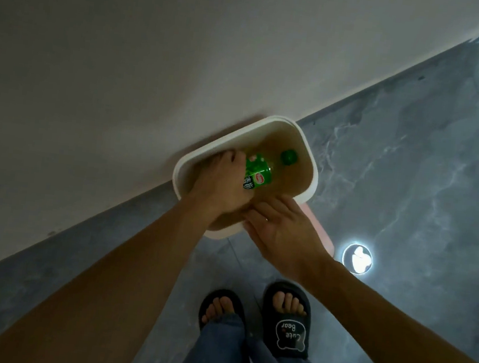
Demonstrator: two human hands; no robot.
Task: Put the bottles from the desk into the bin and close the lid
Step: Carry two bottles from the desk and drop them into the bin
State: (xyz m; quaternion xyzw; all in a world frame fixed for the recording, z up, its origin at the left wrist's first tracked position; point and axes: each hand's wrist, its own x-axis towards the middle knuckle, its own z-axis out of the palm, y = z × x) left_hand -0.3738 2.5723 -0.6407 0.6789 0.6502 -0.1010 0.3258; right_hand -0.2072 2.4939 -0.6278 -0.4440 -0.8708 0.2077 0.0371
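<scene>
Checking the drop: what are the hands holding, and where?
Left hand grips the green plastic bottle at its base end, inside the white bin. Right hand holds nothing.

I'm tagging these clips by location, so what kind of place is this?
Probably a room in a home. A small white bin stands against a plain wall on a glossy marble-look tiled floor, and the person wears house slippers. The left hand lowers a green bottle in.
</scene>
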